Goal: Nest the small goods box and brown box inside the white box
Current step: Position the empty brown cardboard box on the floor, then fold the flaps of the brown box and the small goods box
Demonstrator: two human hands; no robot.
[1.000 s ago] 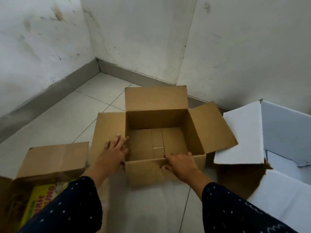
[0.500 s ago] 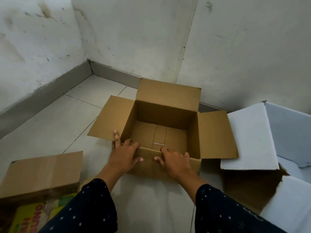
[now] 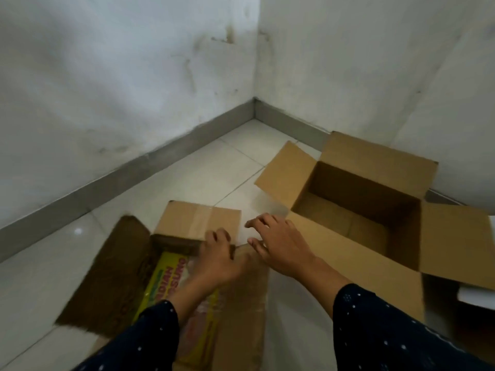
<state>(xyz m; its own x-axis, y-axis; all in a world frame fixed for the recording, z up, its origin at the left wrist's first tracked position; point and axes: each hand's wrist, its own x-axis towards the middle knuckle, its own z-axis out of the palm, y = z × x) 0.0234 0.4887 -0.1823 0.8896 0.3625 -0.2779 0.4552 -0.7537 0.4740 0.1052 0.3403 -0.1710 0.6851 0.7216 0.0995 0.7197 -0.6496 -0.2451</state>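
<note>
Landmark: the small goods box (image 3: 171, 279) sits open on the tiled floor (image 3: 187, 183), near the bottom left of the view; every place below is given from it.
Left hand (image 3: 214, 261): it is over the far right corner of the small goods box, fingers curled down at the rim where the far flap (image 3: 198, 223) folds; whether it actually grips the card I cannot tell, as the frame is blurred.
Right hand (image 3: 278, 247): fingers spread wide and holding nothing, it hovers just right of that corner, between the small goods box and the brown box (image 3: 359, 210).
Brown box: it stands empty, flaps splayed, to the right of and beyond the small goods box, close but apart.
White box (image 3: 476, 297): only a pale sliver shows at the right edge, well beyond the brown box.
Risk, flaps: all four stand open, so in my judgement a lift by a flap or by the rim alone could bend or tear the card.
Risk, contents: a one-handed corner lift would likely tilt the box and slide the yellow packet (image 3: 166, 279) out.
Risk, fit: splayed flaps could catch on the brown box's mouth.
Writing: the yellow packet shows red capitals, roughly "…DIAN" and "…SUNG"; the rest is hidden or smeared, and no brand can be read.
</note>
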